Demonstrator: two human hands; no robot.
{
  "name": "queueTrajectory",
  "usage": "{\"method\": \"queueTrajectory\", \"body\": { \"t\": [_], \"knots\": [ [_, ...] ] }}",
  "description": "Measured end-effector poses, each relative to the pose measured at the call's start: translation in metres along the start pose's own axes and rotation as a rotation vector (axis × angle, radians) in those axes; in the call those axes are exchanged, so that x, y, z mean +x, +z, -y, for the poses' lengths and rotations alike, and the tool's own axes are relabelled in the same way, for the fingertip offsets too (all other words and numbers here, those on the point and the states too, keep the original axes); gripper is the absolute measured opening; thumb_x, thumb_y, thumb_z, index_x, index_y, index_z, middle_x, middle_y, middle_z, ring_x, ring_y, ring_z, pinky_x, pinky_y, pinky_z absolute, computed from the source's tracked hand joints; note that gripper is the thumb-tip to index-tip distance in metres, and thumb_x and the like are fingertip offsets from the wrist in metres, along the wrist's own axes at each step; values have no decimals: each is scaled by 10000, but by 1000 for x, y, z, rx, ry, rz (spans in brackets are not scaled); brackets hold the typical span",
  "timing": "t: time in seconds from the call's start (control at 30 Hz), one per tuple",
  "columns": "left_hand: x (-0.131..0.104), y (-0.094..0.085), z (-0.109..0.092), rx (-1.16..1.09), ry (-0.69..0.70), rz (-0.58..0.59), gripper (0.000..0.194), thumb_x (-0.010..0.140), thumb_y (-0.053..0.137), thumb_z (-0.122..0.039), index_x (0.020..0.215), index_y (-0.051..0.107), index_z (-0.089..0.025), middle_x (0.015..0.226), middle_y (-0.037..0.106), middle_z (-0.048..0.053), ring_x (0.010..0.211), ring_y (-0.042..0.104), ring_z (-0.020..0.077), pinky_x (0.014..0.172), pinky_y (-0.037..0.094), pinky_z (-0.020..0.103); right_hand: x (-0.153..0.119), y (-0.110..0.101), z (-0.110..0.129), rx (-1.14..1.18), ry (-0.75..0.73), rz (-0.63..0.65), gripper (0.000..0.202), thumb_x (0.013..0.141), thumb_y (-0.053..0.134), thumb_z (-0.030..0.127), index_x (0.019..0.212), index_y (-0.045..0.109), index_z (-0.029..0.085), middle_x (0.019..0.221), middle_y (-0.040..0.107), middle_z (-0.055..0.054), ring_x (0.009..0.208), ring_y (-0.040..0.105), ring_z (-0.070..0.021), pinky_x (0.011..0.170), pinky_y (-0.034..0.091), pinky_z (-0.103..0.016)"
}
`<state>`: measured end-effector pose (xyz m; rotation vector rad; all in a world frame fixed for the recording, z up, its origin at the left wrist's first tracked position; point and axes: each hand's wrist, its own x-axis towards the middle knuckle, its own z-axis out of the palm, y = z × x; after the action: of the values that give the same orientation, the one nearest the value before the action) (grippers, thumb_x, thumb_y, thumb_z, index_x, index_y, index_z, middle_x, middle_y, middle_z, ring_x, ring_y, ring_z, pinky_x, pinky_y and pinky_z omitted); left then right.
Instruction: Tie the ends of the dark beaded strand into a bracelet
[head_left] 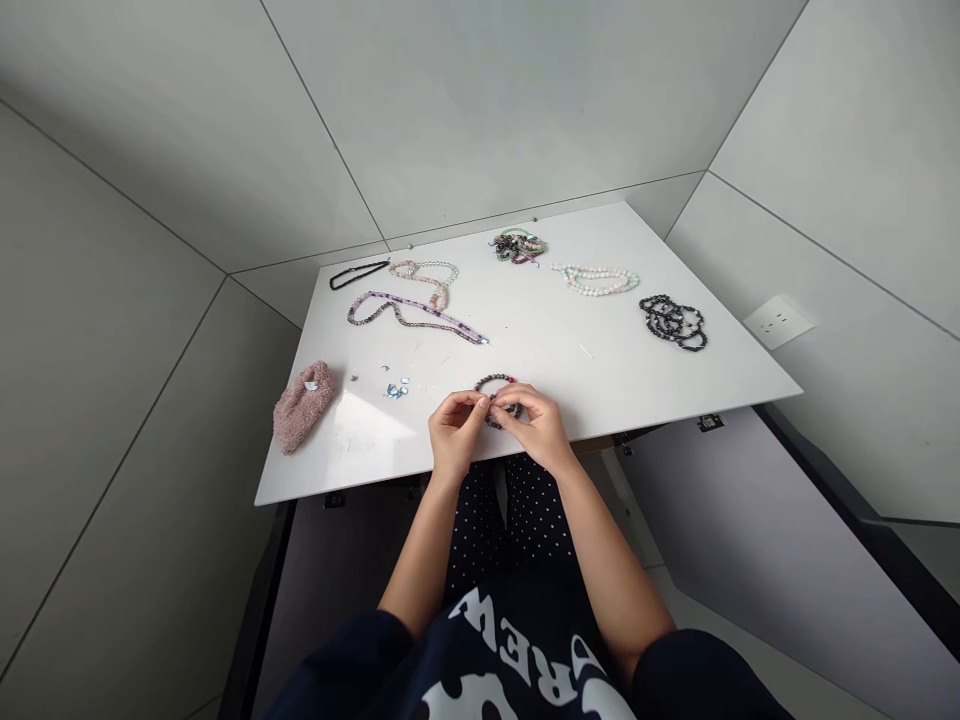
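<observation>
A bracelet of dark round beads [491, 378], with one red bead on its far side, is at the table's front edge. My left hand [455, 428] is closed in a pinch at the bracelet's left side. Its fingertips meet those of my right hand [541, 428], also pinched, over the near part of the loop. The fingers hide much of the bracelet, and the exact spot they grip is too small to make out. More dark beads show under my right fingers; whether they belong to the same loop I cannot tell.
On the white table [525, 325] lie a purple bead strand [435, 322], a pale strand [442, 290], a black cord [360, 273], a mixed bead pile [517, 246], a pink-white strand [600, 281], black strands [675, 323], blue scraps [396, 390] and a fuzzy pink pouch [303, 407].
</observation>
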<state>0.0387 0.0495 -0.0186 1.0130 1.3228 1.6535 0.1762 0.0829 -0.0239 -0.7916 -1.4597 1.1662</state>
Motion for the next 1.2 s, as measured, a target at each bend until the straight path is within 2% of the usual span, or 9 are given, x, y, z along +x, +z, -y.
{"method": "queueTrajectory", "body": {
  "t": [0.2,0.37,0.63,0.83,1.2],
  "knots": [
    [-2,1,0,54,37,4,187,791,791,-341,852,723,-178,835,710,36,796,654,148,767,543,290,-1,0,3,-24,0,13,101,833,749,348,832,730,248,882,720,-45,929,656,-219,949,503,-420],
    [-3,1,1,116,72,-21,172,807,772,-334,852,713,-178,833,701,31,801,641,147,774,523,284,-1,-1,5,-11,19,6,119,870,703,346,836,707,232,869,703,-46,876,648,-204,873,512,-383],
    [-6,3,-3,220,107,-16,154,826,743,-314,814,687,-171,790,692,24,752,627,140,727,507,265,0,-2,5,-17,-4,19,82,904,660,302,886,682,225,889,664,-37,869,627,-187,873,502,-364],
    [-7,4,-2,239,124,-26,138,823,742,-302,810,692,-173,781,703,23,736,632,136,714,516,261,0,-2,5,-10,-37,30,65,924,637,286,927,682,239,955,656,-51,957,631,-203,914,497,-379],
    [-11,7,-1,384,222,-35,104,852,704,-289,841,713,-186,804,716,27,728,643,145,697,518,277,1,-1,2,-28,-9,24,112,939,620,332,934,694,247,955,649,-55,926,627,-206,848,512,-373]
  ]
}}
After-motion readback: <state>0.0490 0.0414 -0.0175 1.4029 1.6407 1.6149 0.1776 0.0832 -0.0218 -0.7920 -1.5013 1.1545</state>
